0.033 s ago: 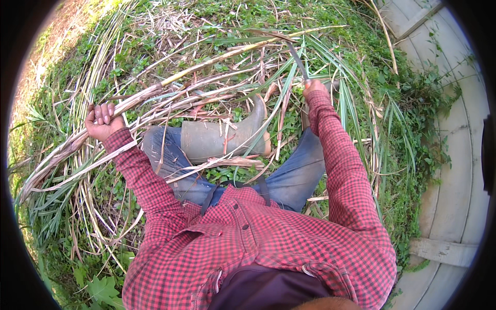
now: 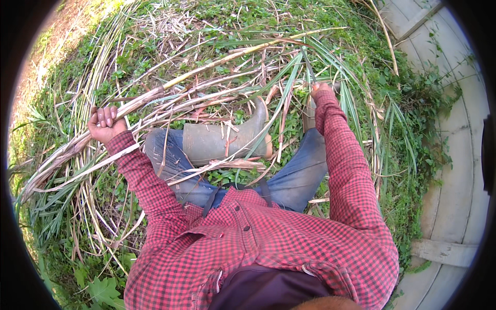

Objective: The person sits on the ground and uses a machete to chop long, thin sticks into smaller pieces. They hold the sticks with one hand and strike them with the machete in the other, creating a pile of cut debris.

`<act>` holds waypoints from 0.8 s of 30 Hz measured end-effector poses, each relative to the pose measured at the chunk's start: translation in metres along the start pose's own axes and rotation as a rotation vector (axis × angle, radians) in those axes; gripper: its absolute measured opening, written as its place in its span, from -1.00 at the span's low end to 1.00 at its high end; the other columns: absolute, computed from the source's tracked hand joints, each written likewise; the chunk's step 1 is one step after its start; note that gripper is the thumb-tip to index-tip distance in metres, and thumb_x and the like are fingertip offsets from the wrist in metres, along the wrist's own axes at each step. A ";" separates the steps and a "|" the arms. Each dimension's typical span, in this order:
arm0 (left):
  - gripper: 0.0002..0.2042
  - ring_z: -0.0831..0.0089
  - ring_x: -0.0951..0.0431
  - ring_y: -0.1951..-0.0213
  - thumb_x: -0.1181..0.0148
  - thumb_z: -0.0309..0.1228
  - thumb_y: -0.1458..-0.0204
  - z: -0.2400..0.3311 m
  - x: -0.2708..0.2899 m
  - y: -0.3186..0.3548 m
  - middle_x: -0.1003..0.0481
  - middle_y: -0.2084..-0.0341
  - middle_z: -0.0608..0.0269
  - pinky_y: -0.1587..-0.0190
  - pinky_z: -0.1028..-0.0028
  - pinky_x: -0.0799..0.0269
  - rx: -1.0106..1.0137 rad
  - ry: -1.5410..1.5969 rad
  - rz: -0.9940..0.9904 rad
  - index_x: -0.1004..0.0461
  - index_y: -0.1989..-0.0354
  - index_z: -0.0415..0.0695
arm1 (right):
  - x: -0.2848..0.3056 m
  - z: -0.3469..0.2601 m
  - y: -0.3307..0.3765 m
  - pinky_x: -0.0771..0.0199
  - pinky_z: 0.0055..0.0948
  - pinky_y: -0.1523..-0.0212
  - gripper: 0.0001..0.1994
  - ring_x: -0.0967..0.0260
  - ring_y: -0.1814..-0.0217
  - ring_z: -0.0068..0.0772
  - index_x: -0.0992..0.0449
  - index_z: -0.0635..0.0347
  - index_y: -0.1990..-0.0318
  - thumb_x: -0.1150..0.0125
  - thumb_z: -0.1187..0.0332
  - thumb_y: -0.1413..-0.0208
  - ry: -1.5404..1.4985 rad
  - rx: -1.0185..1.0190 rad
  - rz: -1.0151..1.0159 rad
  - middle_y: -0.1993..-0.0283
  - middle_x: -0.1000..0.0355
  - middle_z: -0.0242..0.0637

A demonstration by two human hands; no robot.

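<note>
Gripping at one side and working a blade at the other, this person is keeping both hands busy around one long cane stalk (image 2: 206, 66). The left hand (image 2: 107, 124) is clamping its curled fingers on the husk-wrapped lower part, and the stalk is running from there up and across the grass (image 2: 243, 23), past the far side of a grey boot (image 2: 227, 140). Over on the right, the right hand (image 2: 322, 90) is holding a long blade (image 2: 309, 66), its fingers seemingly closed around the handle, and the blade is pointing away toward the stalk's far end.

So how far along are we? Judging by looks, only part way: the middle stretch is showing bare and yellow, while dry husk (image 2: 147, 96) is clinging nearer the left hand and green leaves (image 2: 330, 59) are spreading about the far end. Loose dry strips are littering the ground, and more thin stalks (image 2: 101, 62) are lying at the left; whether those are finished, I'm not able to tell.

Now the tricky bits: the blade's tip is getting lost among leaves, so contact with the stalk is staying unclear. The right sleeve is hiding most of that grip, and the second boot (image 2: 309, 116) is showing only partly.
</note>
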State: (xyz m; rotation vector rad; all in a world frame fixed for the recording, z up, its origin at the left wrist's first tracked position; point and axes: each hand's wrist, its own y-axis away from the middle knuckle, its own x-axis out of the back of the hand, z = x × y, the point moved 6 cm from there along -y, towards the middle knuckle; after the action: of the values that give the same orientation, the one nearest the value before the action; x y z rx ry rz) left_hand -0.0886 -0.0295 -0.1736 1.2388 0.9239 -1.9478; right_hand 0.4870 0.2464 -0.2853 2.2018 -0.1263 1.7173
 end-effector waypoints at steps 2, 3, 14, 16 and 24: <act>-0.87 0.66 -0.02 0.85 0.19 -0.52 0.12 -0.018 0.015 0.001 -0.03 0.89 0.52 0.72 0.59 -0.04 0.005 0.015 0.018 -0.31 0.43 -0.21 | 0.012 0.025 -0.013 -0.39 -0.29 0.08 -0.62 -0.39 0.12 -0.14 -0.37 0.10 0.06 -0.08 0.22 0.07 0.033 0.028 0.010 0.20 -0.43 -0.03; -0.87 0.66 -0.01 0.85 0.20 -0.52 0.11 -0.025 0.018 0.006 -0.02 0.88 0.53 0.73 0.59 -0.02 -0.010 -0.029 0.115 -0.30 0.40 -0.20 | 0.015 0.032 0.008 -0.38 -0.29 0.07 -0.60 -0.39 0.11 -0.12 -0.36 0.10 0.05 -0.10 0.22 0.09 0.031 0.120 0.048 0.18 -0.42 0.00; -0.95 0.62 -0.03 0.85 0.22 -0.50 0.04 -0.021 0.002 0.025 -0.04 0.88 0.52 0.67 0.52 -0.10 -0.083 -0.086 0.281 -0.20 0.41 -0.12 | -0.020 -0.090 0.171 -0.43 -0.17 0.25 -0.70 -0.41 0.26 -0.08 -0.28 0.14 0.21 -0.15 0.30 0.11 -0.055 0.650 -0.050 0.33 -0.41 -0.07; -0.92 0.63 -0.02 0.84 0.22 -0.53 0.06 -0.013 0.002 0.027 -0.02 0.88 0.52 0.67 0.53 -0.09 -0.097 -0.091 0.268 -0.20 0.38 -0.14 | -0.013 -0.060 0.110 -0.43 -0.21 0.19 -0.69 -0.41 0.22 -0.10 -0.30 0.16 0.18 -0.14 0.28 0.09 -0.082 0.314 -0.095 0.30 -0.42 -0.07; -0.85 0.64 -0.01 0.83 0.24 -0.55 0.07 -0.035 0.027 0.044 -0.01 0.86 0.51 0.70 0.57 -0.06 -0.084 -0.076 0.307 -0.19 0.29 -0.17 | 0.010 -0.027 0.119 -0.41 -0.15 0.16 -0.62 -0.42 0.22 -0.06 -0.27 0.07 0.10 -0.15 0.26 0.12 0.083 0.446 -0.034 0.33 -0.44 -0.08</act>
State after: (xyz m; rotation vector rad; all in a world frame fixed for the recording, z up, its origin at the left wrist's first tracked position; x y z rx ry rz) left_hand -0.0459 -0.0285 -0.2192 1.1735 0.7219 -1.6853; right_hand 0.4317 0.1453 -0.2449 2.4059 0.3458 1.9631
